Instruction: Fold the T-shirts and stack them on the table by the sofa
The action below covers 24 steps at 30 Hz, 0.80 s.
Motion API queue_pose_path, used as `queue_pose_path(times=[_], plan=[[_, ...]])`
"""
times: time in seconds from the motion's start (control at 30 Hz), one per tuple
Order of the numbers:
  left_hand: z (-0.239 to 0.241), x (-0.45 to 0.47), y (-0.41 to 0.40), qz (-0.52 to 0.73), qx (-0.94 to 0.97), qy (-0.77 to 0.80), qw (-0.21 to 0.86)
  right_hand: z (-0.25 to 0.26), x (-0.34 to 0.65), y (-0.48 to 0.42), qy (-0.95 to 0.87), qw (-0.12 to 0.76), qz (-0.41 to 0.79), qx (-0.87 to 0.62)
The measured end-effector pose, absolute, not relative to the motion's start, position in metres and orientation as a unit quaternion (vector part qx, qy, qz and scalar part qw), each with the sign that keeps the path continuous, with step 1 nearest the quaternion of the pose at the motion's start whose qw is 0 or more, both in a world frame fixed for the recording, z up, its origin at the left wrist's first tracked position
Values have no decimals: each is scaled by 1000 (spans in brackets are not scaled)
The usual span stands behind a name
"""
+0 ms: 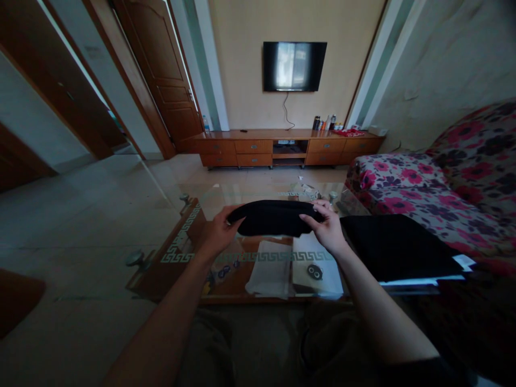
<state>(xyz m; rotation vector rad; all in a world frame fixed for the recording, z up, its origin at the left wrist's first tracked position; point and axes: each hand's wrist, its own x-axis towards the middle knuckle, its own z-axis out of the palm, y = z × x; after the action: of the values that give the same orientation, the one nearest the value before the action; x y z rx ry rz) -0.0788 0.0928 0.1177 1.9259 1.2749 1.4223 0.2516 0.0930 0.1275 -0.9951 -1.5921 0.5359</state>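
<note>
A folded piece of black cloth is held out level over the glass coffee table. My left hand pinches its left end, thumb on the near side. At the opposite end, my right hand grips it between thumb and fingers. What kind of garment or cloth it is, I cannot make out. To the right of my right hand lies a larger flat stack of black cloth, with something white showing beneath its near edge.
Under the glass are white papers and a white box with a dark round emblem. A flowered sofa stands on the right. Beyond the table is a low wooden TV cabinet with bottles and cans on top, below a wall-mounted television.
</note>
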Motion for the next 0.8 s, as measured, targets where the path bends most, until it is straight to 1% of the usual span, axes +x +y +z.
queue_pose_path(times=[0.07, 0.17, 0.27, 0.33, 0.4, 0.47, 0.53, 0.6, 0.63, 0.67, 0.73, 0.77, 0.8], plan=[[116, -84, 90, 508, 733, 431, 137, 120, 256, 92, -730, 518, 137, -424], [95, -87, 81, 400, 809, 413, 123, 89, 269, 88, -806, 377, 106, -444], [63, -83, 66, 208, 874, 415, 144, 50, 277, 82, -853, 196, 133, -465], [46, -79, 53, 104, 895, 409, 142, 32, 278, 77, -865, 99, 153, -468], [37, -77, 41, 56, 901, 409, 136, 26, 277, 69, -863, 39, 168, -475], [37, -78, 31, 34, 903, 405, 139, 31, 277, 61, -858, -3, 192, -477], [43, -83, 24, 15, 904, 397, 157, 43, 276, 55, -845, -54, 249, -471], [51, -86, 20, 8, 903, 393, 177, 56, 273, 53, -825, -68, 322, -460], [54, -86, 20, 13, 901, 394, 183, 61, 270, 54, -818, -46, 341, -461], [57, -84, 21, 25, 898, 399, 185, 65, 265, 56, -816, -5, 339, -469], [60, -73, 27, 67, 887, 422, 175, 69, 252, 64, -816, 105, 269, -501], [59, -66, 32, 94, 879, 437, 165, 68, 243, 68, -811, 148, 218, -522], [58, -57, 38, 122, 869, 454, 153, 66, 234, 71, -802, 174, 172, -544]])
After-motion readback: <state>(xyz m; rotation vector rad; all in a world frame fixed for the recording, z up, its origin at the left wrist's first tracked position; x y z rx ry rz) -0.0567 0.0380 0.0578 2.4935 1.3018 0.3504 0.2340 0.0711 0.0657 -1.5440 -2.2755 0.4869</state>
